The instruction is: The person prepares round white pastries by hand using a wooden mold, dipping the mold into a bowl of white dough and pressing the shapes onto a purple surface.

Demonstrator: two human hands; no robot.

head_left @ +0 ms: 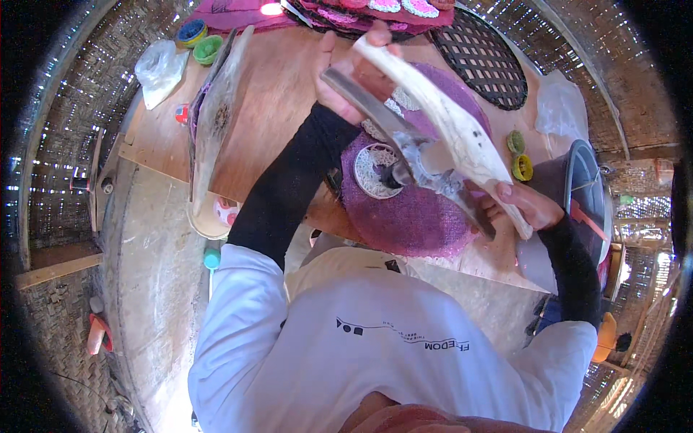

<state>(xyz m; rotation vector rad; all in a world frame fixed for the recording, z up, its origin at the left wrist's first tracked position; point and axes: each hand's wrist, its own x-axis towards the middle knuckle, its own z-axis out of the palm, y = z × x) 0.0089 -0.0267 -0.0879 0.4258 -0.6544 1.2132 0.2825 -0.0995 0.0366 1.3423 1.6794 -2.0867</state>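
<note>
A wooden hand press [462, 133] is between my hands, tilted over the pink-purple round mat [415, 227]. It has a pale upper bar and a darker lower bar [372, 108], joined by a short post smeared with whitish paste. My left hand [346, 76] is closed around the far-left ends of both bars. At the near-right ends, my right hand [530, 206] grips them. Under the press's dark round spout [395, 175] lies a small round holder [359, 175] with white, noodle-like strands. More white lacy rounds [404, 99] lie behind, partly hidden by the press.
Long weathered wood [220, 119] lies at left, near a plastic bag [159, 68] and small blue and green bowls [208, 49]. A black lattice tray [480, 61] is far right. A grey bucket [577, 195] stands right, near small green and yellow cups [522, 167].
</note>
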